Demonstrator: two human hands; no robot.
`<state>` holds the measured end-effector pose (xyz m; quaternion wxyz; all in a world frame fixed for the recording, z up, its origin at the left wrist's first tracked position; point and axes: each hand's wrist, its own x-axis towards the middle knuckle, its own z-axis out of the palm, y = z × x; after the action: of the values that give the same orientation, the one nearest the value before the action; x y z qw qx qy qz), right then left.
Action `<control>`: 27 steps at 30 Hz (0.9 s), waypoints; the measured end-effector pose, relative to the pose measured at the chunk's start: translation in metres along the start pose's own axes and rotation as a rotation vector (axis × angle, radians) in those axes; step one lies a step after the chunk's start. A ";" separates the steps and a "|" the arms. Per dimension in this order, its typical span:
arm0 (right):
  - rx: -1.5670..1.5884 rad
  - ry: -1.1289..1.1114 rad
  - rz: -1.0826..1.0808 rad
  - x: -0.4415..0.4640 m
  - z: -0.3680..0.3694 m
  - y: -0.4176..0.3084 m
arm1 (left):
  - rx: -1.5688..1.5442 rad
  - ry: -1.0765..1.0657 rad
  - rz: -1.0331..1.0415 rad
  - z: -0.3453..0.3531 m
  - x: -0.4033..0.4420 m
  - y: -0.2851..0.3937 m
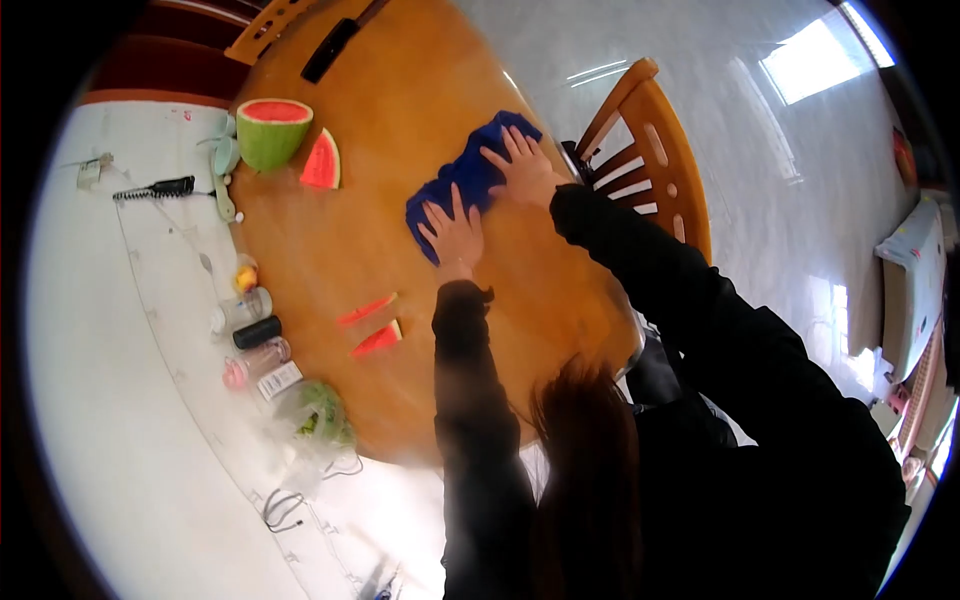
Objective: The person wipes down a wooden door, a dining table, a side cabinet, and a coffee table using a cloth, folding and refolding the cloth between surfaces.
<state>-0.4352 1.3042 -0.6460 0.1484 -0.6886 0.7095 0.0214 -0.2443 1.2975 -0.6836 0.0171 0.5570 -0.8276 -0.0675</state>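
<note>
A dark blue cloth lies bunched in a long strip on the wooden table. My left hand rests on its lower left part, palm down with fingers spread. Farther up and to the right, my right hand presses flat on the cloth's other end, its fingers also apart. A watermelon wedge and a large cut watermelon sit at the upper left. Two thin watermelon slices lie on the table below and left of my left hand.
A dark-bladed knife lies near the table's top edge. Along the left edge stand bottles, a black cylinder, a small box and a plastic bag with greens. A wooden chair is at the right edge.
</note>
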 end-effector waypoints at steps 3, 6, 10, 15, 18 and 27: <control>0.040 0.108 -0.027 -0.002 0.014 0.002 | -0.026 0.049 -0.040 0.007 -0.006 0.006; 0.009 0.186 -0.081 -0.019 0.023 0.004 | -0.034 0.045 -0.090 0.008 -0.033 0.025; -0.119 0.101 -0.174 -0.087 0.023 0.009 | -0.076 -0.027 -0.037 0.000 -0.106 0.047; 0.037 0.197 -0.151 -0.213 0.053 -0.001 | -0.125 -0.043 -0.018 -0.003 -0.210 0.066; 0.070 0.101 -0.156 -0.291 0.071 -0.009 | -0.061 0.050 0.038 -0.004 -0.292 0.074; 0.071 -0.048 -0.435 -0.366 0.089 0.001 | 0.001 0.144 -0.172 0.003 -0.404 0.108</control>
<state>-0.4175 1.6800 -0.6435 0.1906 -0.8191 0.5408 -0.0198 -0.1907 1.7116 -0.6531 0.0703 0.6294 -0.7734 -0.0280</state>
